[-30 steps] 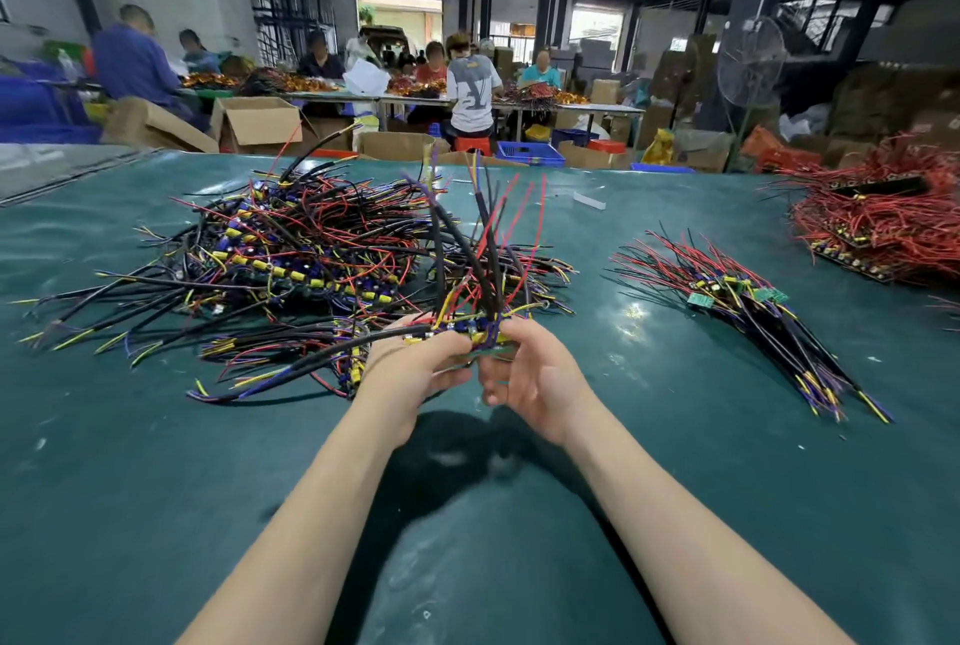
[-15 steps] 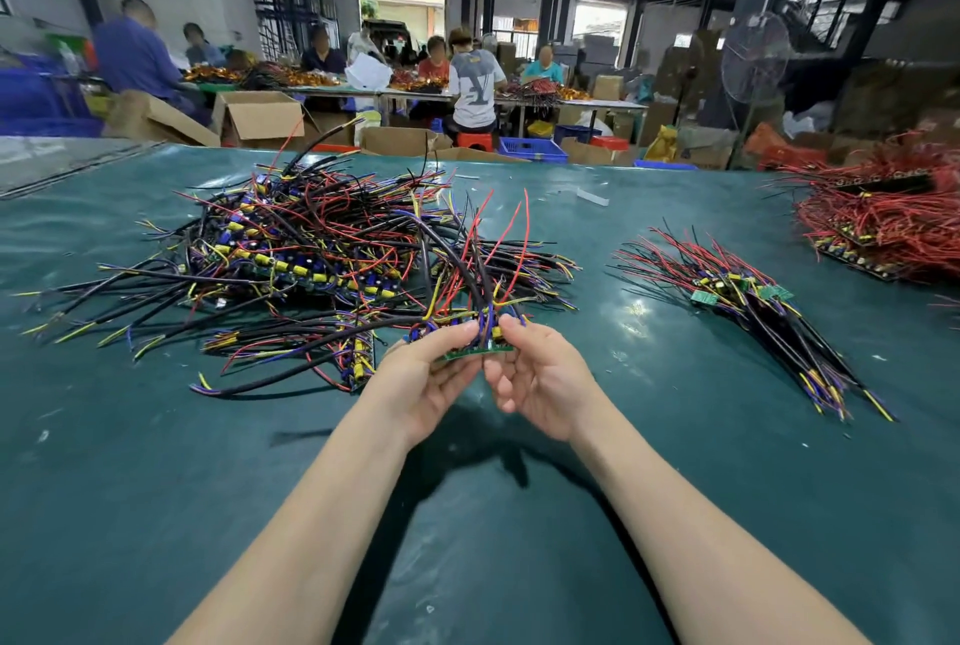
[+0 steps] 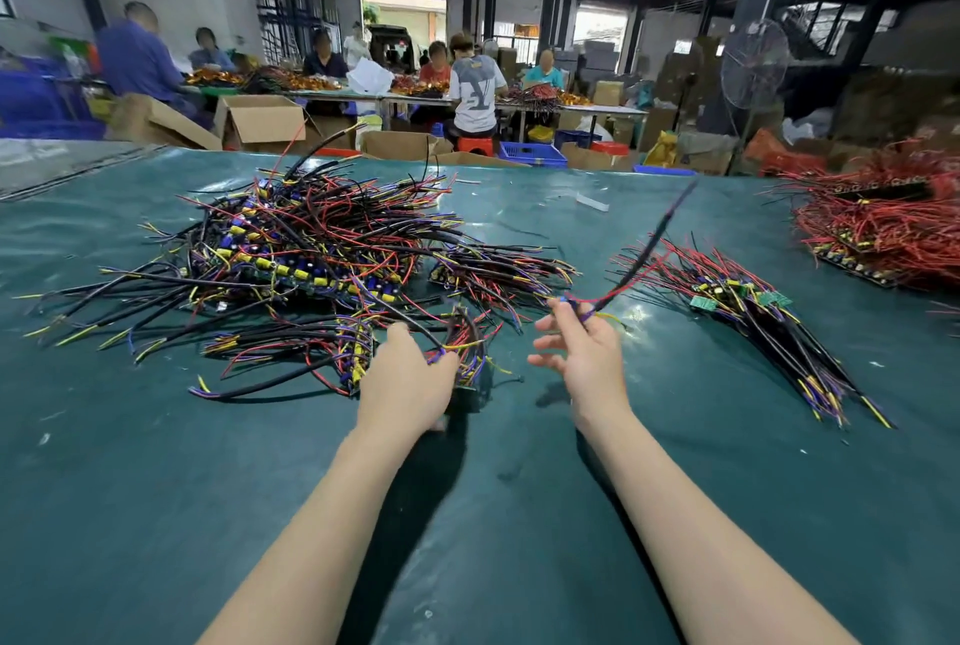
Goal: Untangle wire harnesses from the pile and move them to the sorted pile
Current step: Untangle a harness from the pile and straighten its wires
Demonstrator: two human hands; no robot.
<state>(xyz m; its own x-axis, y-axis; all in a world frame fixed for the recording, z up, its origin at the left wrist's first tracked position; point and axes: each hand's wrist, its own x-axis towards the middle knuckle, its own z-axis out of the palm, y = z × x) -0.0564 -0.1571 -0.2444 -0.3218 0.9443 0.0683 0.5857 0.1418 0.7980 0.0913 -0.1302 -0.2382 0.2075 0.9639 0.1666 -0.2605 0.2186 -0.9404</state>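
On the left of the green bench (image 3: 130, 488) sprawls the tangled pile (image 3: 291, 254). At its near edge the left hand (image 3: 405, 384) curls its fingers over a small bundle (image 3: 467, 348). Beside it the right hand (image 3: 582, 358) pinches a lifted harness (image 3: 641, 254), other fingers spread, its black lead rising blurred before the sorted pile (image 3: 753, 311). Farthest right lies a red heap (image 3: 883, 228).
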